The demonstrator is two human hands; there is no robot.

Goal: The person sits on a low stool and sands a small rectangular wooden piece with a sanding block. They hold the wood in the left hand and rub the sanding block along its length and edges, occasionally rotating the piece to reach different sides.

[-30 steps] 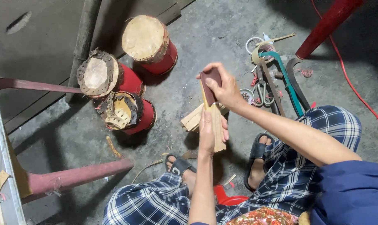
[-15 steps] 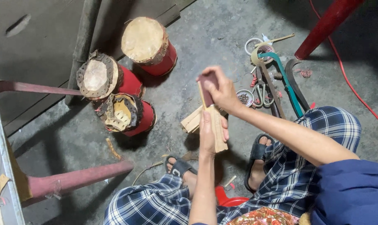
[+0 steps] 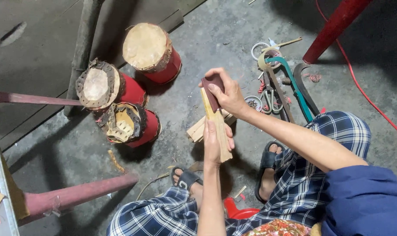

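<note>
Two hands working: left hand [image 3: 214, 142] gripping a wood strip [image 3: 216, 126]; right hand [image 3: 227, 92] pinching dark sandpaper [image 3: 211, 89] against its top. Three drums [image 3: 119, 91] standing nearby on the floor [image 3: 198, 57].

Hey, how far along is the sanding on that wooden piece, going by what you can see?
Done: hard to judge; the wooden slat's surface finish is too small to tell. In hand: the left hand holds the slat upright while the right hand presses a dark reddish sanding pad against its top end. Left: more pale wooden pieces lie untouched on the floor beside it.
</note>
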